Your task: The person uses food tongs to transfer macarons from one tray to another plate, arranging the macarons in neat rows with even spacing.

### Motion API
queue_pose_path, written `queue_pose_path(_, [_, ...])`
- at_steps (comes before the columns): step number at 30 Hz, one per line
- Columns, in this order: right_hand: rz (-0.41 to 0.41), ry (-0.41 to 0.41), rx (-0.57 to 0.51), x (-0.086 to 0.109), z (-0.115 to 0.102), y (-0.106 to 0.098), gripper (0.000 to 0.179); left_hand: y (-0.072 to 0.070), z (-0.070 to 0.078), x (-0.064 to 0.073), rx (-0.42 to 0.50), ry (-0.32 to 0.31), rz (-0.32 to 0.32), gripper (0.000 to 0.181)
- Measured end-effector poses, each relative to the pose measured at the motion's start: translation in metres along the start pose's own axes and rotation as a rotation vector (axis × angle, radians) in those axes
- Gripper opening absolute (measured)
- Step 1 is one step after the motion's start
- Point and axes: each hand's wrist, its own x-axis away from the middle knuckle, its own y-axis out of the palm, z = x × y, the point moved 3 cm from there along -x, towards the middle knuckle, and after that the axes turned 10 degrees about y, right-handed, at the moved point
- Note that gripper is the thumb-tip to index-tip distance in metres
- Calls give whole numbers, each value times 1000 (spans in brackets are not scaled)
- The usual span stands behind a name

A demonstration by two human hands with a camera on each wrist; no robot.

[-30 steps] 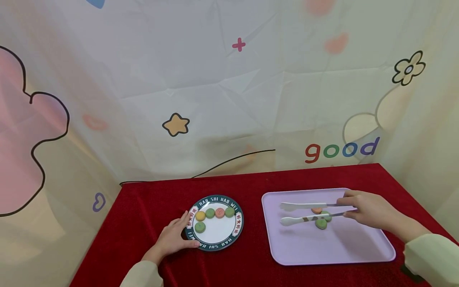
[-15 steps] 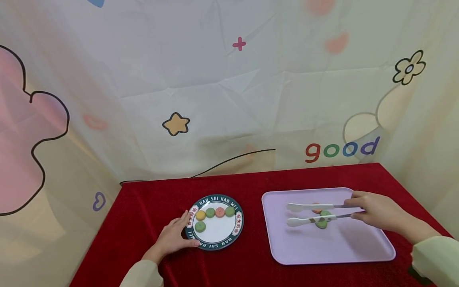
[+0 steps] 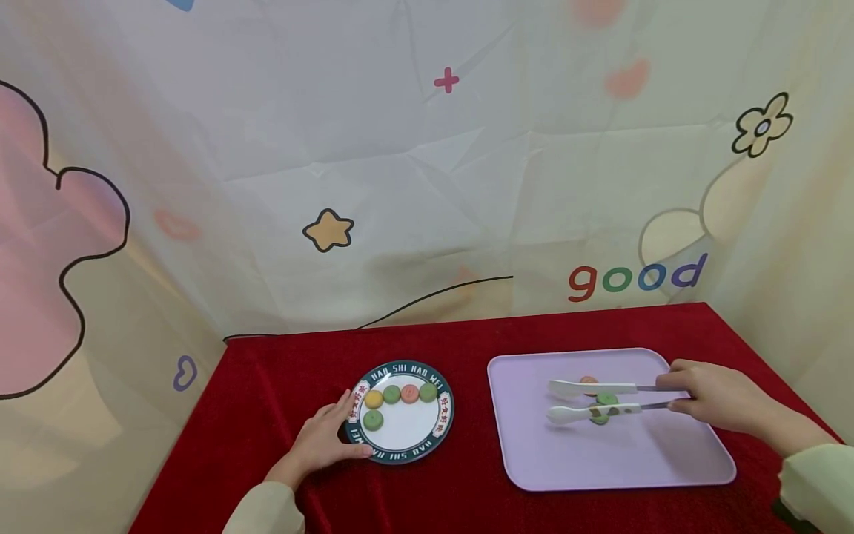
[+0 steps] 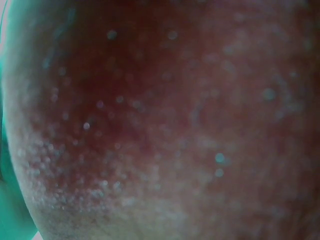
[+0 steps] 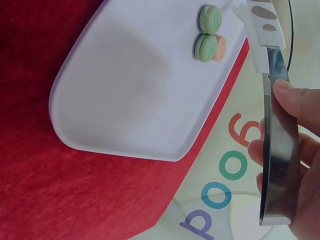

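Observation:
In the head view my left hand [image 3: 320, 442] rests at the left rim of a round plate [image 3: 442, 434], its thumb on the rim and its fingers spread along the edge. The white plate has a dark green lettered border and carries several macarons: green, pink and one yellow [image 3: 373, 399]. My right hand [image 3: 723, 400] grips metal tongs [image 3: 603, 388] with white tips, held spread apart above the lilac tray. Beneath the tongs lie an orange macaron [image 3: 588, 380] and two green macarons [image 3: 606, 399], partly covered by them. The right wrist view shows these green macarons [image 5: 210, 19] close together.
The lilac tray [image 3: 554, 460] lies on the right of a table with a red cloth [image 3: 467, 475]. Behind the table hangs a pale printed curtain [image 3: 427, 185]. Skin, close and blurred, fills most of the left wrist view.
My right hand has moved to the right with the tongs, whose tips have shifted toward the macarons on the tray. My left hand and the plate have stayed put.

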Motion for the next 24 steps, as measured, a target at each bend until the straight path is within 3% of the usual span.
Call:
queue_pose_path(12, [-44,49,-24,3,13,5,27,-2,2,0,-14,27,-7,104])
queue_pose_path(24, [-75,76,-27,5,21,6,30,-1,2,1,-8,9,-4,105])
